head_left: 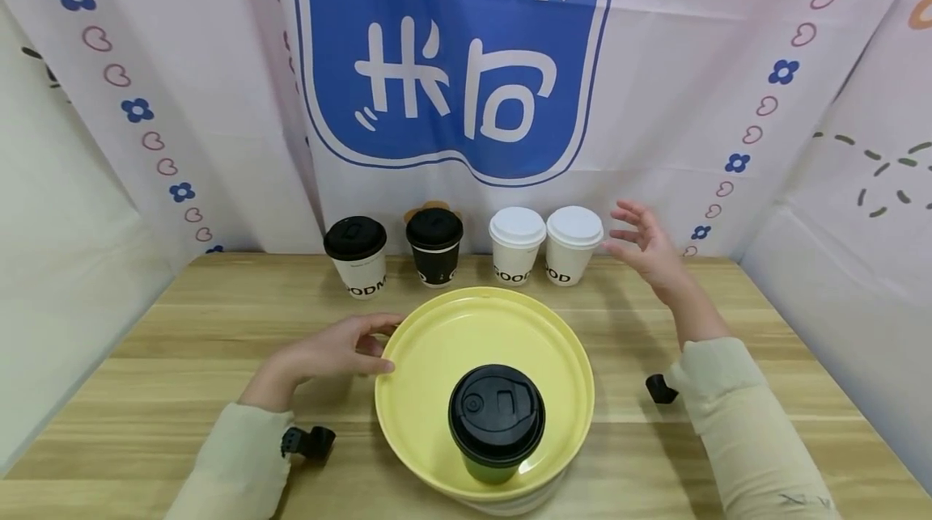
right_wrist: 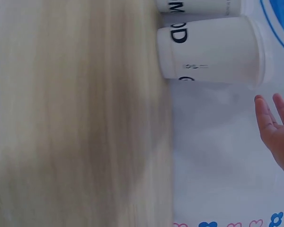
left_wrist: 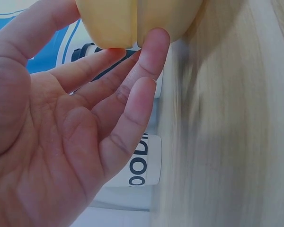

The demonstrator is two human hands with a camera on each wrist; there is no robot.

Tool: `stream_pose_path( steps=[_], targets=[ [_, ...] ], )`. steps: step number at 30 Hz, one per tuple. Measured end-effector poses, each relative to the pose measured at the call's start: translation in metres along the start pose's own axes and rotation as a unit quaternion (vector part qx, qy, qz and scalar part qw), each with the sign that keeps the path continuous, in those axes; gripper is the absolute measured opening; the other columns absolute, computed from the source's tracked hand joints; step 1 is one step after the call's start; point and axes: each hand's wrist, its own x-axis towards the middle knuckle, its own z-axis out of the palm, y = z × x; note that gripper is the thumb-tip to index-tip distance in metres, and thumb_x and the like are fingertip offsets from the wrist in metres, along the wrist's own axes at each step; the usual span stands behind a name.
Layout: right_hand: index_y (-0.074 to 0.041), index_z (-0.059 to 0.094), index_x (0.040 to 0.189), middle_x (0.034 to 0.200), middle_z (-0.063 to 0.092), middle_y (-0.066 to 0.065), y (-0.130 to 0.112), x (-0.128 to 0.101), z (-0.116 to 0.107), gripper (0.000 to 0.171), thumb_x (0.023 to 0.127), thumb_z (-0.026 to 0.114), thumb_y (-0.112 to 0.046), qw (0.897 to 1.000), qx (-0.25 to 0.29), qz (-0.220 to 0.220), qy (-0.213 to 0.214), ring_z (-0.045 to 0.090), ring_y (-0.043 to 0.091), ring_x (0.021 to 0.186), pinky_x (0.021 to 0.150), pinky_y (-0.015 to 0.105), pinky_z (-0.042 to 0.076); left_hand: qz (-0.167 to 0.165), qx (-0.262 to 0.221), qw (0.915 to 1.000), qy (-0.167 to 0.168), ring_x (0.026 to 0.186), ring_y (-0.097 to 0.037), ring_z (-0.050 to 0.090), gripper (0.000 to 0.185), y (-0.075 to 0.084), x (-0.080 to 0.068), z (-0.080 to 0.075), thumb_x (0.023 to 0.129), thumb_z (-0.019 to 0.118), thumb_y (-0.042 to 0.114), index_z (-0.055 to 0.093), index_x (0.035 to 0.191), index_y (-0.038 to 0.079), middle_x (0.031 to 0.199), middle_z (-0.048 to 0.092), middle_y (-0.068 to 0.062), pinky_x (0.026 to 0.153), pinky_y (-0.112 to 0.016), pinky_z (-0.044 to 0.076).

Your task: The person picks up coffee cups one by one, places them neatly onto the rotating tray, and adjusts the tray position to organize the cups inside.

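Left hand (head_left: 331, 354) steadying the yellow plate (head_left: 437, 342) by its rim, fingers (left_wrist: 151, 52) straight against it; right hand (head_left: 648, 249) spread wide, holding nothing, just beside the rightmost white cup (head_left: 573, 243). Judged early on: one black-lidded cup (head_left: 497, 423) already standing on the plate. Four cups left in the row at the back of the table (head_left: 182, 342), none gripped yet.

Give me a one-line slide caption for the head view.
Left hand touches the yellow plate's rim; a black-lidded cup stands on it; open right hand nears the rightmost white cup.
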Motion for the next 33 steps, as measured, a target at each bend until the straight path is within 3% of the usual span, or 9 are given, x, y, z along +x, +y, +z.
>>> stream_pose_path(
  steps=[4,15,24,33],
  targets=[
    [-0.015,0.008,0.159,0.164,0.017,0.018,0.007,0.006,0.003,0.095,0.09,0.073,-0.015,0.999,-0.039,0.013,-0.014,0.03,0.045,0.144,0.114,0.061,0.034,0.004,0.003,1.0,-0.002,0.103,-0.021,0.064,0.068,0.0,-0.001,0.0,0.093,0.07,0.014,0.036,0.151,-0.001,0.141,0.05,-0.025,0.085,-0.023,0.054],
    [-0.014,0.0,0.159,0.163,0.016,0.023,0.023,0.022,0.008,0.101,0.09,0.073,-0.015,0.998,-0.051,0.026,-0.033,0.031,0.048,0.142,0.112,0.06,0.037,0.003,-0.002,1.0,-0.004,0.101,-0.022,0.064,0.068,0.002,-0.002,0.0,0.093,0.069,0.013,0.035,0.151,-0.002,0.139,0.05,-0.026,0.079,-0.025,0.055],
    [-0.01,0.001,0.159,0.16,0.02,0.027,0.036,0.035,0.015,0.101,0.088,0.073,-0.01,0.998,-0.037,0.018,-0.037,0.038,0.046,0.138,0.112,0.053,0.038,0.002,0.008,1.0,0.003,0.103,-0.024,0.064,0.068,0.002,-0.002,0.001,0.093,0.069,0.014,0.036,0.151,-0.001,0.143,0.048,-0.026,0.08,-0.025,0.055],
    [-0.008,0.005,0.157,0.153,0.035,0.024,0.039,0.04,0.028,0.101,0.085,0.076,-0.006,0.999,-0.01,0.028,-0.025,0.043,0.035,0.131,0.105,0.029,0.037,-0.004,0.015,0.9999,0.005,0.104,-0.022,0.064,0.068,0.002,-0.002,0.001,0.093,0.069,0.015,0.037,0.151,0.0,0.142,0.05,-0.025,0.086,-0.023,0.053]
  ],
)
